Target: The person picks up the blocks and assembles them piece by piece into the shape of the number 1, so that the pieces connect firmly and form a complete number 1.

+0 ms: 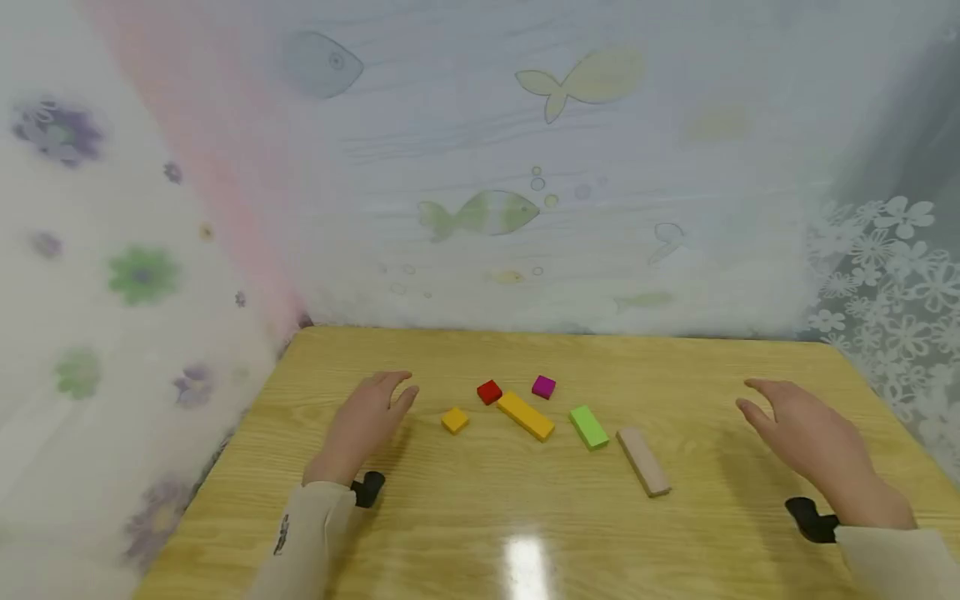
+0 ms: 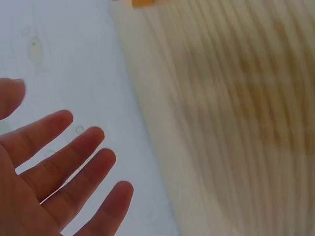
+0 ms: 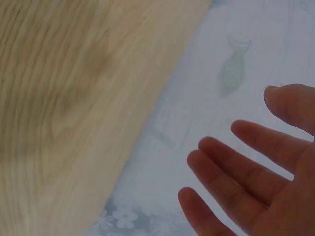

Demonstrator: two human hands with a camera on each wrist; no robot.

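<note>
My left hand (image 1: 365, 421) hovers over the left part of the table, fingers spread and holding nothing. Closest to it is a small orange block (image 1: 454, 421). Further right lie a red block (image 1: 489, 392), a long orange block (image 1: 526, 416), a magenta block (image 1: 543, 387), a light green block (image 1: 588, 427) and a long plain wooden block (image 1: 643, 462). On the right side my right hand (image 1: 813, 433) is held above the table, apart from the wooden block. Both wrist views show loosely extended fingers with nothing in the left hand (image 2: 59, 177) or the right hand (image 3: 261, 182).
The wood-grain table (image 1: 450, 517) meets a pale curtain (image 1: 465, 150) printed with fish at its far edge. A flowered curtain (image 1: 97, 333) hangs along the left, and white flower patterns (image 1: 892, 283) show at the right. Each wrist wears a black strap-on device (image 1: 812, 520).
</note>
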